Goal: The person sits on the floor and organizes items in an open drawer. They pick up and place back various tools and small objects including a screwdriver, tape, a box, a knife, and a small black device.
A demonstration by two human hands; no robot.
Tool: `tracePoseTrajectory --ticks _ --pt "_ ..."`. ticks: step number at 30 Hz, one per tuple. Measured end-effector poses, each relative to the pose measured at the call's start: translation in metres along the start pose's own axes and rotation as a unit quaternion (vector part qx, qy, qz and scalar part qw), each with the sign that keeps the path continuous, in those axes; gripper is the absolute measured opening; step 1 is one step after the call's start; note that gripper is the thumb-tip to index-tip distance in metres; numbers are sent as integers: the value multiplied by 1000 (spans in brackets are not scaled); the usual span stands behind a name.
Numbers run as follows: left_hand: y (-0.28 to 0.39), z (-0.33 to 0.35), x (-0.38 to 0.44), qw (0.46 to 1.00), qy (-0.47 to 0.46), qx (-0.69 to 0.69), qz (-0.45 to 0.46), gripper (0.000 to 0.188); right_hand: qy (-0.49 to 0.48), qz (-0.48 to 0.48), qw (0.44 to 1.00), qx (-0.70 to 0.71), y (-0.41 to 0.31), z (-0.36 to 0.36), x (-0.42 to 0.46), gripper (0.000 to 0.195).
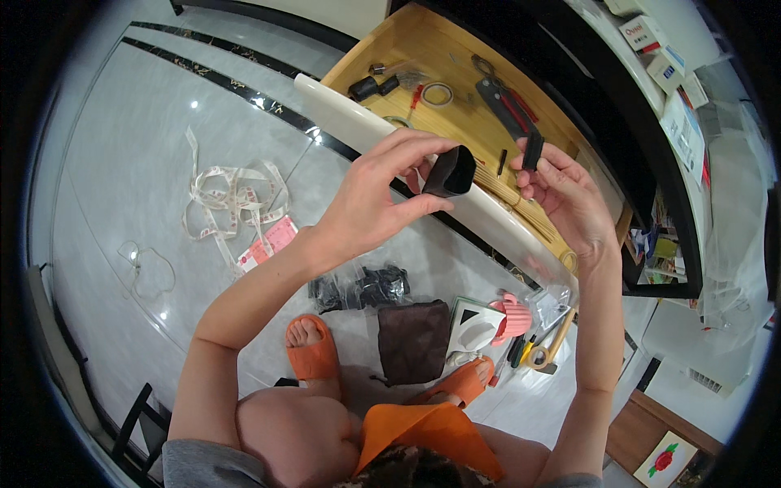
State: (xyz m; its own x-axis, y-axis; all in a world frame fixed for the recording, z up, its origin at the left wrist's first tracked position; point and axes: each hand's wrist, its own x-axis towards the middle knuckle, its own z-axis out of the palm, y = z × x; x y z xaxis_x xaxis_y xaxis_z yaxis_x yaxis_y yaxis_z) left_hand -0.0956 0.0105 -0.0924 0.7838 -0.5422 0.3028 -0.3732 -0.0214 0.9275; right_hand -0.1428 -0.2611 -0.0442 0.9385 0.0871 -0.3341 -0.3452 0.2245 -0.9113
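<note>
My left hand (390, 183) grips a black hollow sleeve (451, 171), its dark opening facing right, above the front panel of an open wooden drawer (427, 30). Between the thumb and fingers of my right hand (564, 192) is a small black ribbed piece (532, 152), held upright over the drawer. The two black pieces are apart. Inside the drawer lie scissors (485, 66), a dark pouch with red-handled tools (497, 107), a tape roll (437, 95), black cylindrical pieces (364, 89) and a bundle of thin sticks (525, 210).
On the tiled floor lie a tangled printed ribbon (235, 198), a pink card (277, 238), black items in clear plastic (378, 287), a brown drawstring pouch (413, 343), a pink ribbed object (514, 318) and a yellow-handled tool (528, 349). Small boxes (640, 33) stand on the cabinet top.
</note>
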Motion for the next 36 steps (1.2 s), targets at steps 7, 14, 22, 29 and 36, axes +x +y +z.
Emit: tracePoseTrajectory --ticks 7,14,22,29,36 --pt "18 7 -1 1000 1 -11 6 52 -42 17 998 49 8 15 -9 40" --pt "24 -1 -9 1000 13 21 -9 59 3 -99 984 -151 -6 40 -29 25" --pt "31 10 -17 999 -19 40 15 55 5 -227 851 -473 -9 74 -49 30" --pt "26 10 -26 999 -32 29 -17 58 -15 -230 861 -452 -3 72 -53 28" --pt "19 11 -26 995 -49 84 33 54 -49 -274 836 -474 9 71 -40 14"
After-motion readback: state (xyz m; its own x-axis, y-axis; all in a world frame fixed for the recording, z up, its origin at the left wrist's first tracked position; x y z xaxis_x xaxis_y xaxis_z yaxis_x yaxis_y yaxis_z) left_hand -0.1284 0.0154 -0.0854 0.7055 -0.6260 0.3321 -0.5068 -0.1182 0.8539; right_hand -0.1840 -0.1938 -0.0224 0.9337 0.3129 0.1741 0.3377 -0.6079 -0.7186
